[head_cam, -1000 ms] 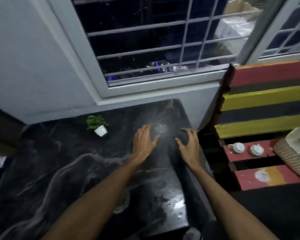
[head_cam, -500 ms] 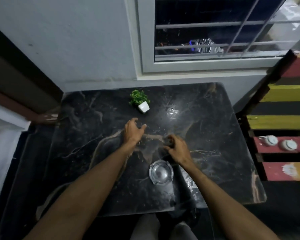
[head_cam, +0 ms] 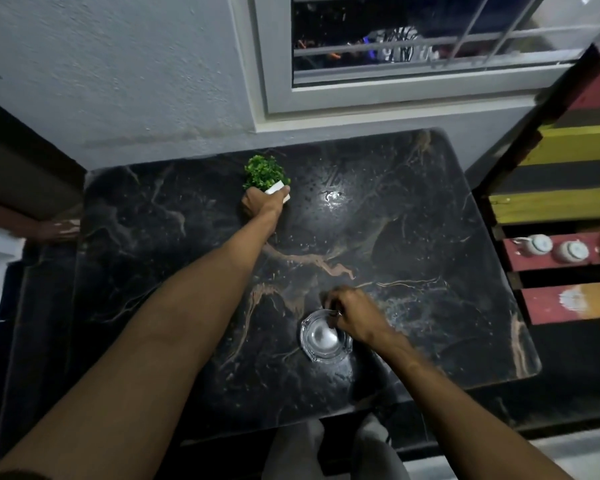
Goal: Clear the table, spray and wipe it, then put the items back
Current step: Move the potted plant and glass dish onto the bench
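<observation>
since half a second ago the left hand [head_cam: 262, 205] has gone from resting open on mid-table to the far edge, where its fingers are now wrapped around the white pot of the small green plant [head_cam: 264, 173]. pot partly hidden by the fingers; cannot tell if it is lifted or sitting on the surface. right hand [head_cam: 355, 315] has shifted back toward the near edge and is closed over the far-right rim of the glass ashtray [head_cam: 324, 336], fingers curled on the rim; ashtray rests on the table. black marble table [head_cam: 447, 258], tan veins, bright light reflection just right of the plant, faint specks across the top. window [head_cam: 413, 46] with bars above the far edge. to the right, a painted slat bench [head_cam: 568, 209] carrying two small white ceramic pots [head_cam: 553, 247], well apart from the table items.
</observation>
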